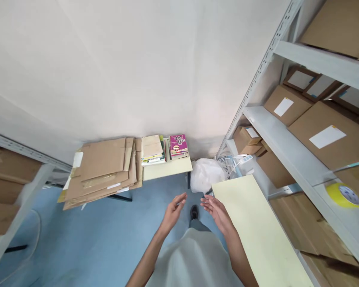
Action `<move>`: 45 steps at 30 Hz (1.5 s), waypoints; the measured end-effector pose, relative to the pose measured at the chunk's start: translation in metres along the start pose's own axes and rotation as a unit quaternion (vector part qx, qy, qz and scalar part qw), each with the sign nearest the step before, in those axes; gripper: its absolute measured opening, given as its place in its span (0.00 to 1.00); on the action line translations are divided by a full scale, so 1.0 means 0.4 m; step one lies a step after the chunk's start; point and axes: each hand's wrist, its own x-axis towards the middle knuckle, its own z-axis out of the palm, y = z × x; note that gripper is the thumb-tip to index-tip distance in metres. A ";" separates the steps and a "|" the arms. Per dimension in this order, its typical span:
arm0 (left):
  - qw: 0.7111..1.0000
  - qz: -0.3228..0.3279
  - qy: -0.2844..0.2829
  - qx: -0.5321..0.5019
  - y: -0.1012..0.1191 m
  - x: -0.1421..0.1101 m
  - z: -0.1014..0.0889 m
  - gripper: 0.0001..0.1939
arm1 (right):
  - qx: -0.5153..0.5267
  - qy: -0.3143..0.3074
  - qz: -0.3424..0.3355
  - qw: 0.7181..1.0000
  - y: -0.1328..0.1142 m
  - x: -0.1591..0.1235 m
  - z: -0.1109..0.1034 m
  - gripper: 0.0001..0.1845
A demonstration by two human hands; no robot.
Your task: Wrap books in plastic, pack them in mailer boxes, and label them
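My left hand (174, 212) is raised in front of my body, fingers loosely stretched, with nothing in it. Facing it across a small gap, my right hand (215, 209) is also empty, its fingers apart and slightly curved. The right hand is nearest to the corner of a pale yellow table (263, 227); whether it touches the edge I cannot tell. Beyond both hands, a low table (167, 169) against the wall bears a pile of books (152, 147) and a second stack with a purple book (178, 144) on top.
Flattened cardboard boxes (103, 159) lie piled left of the books. A white plastic bag (208, 174) sits on the floor by the wall. Metal shelving (287, 139) on the right holds cartons (323, 131) and a yellow tape roll (345, 195). Another rack (20, 215) stands at left.
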 end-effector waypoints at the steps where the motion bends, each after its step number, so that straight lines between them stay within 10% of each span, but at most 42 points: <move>1: 1.000 -0.008 0.018 0.011 0.012 0.025 -0.016 0.36 | 0.001 -0.012 0.008 1.000 -0.021 0.032 0.004 0.32; 16: 0.968 -0.113 0.224 -0.028 0.063 0.208 -0.229 0.40 | -0.052 -0.081 0.099 0.990 -0.116 0.408 0.056 0.33; 32: 0.957 -0.138 0.252 -0.048 0.015 0.630 -0.632 0.31 | -0.299 -0.075 0.016 0.951 0.008 0.874 0.523 0.32; 38: 0.966 -0.143 0.205 -0.073 0.001 0.760 -0.695 0.30 | -0.382 -0.036 -0.018 0.923 0.052 1.060 0.682 0.29; 45: 0.970 -0.142 0.181 -0.078 -0.048 0.748 -0.708 0.32 | -0.391 -0.036 -0.033 0.919 0.114 1.029 0.686 0.24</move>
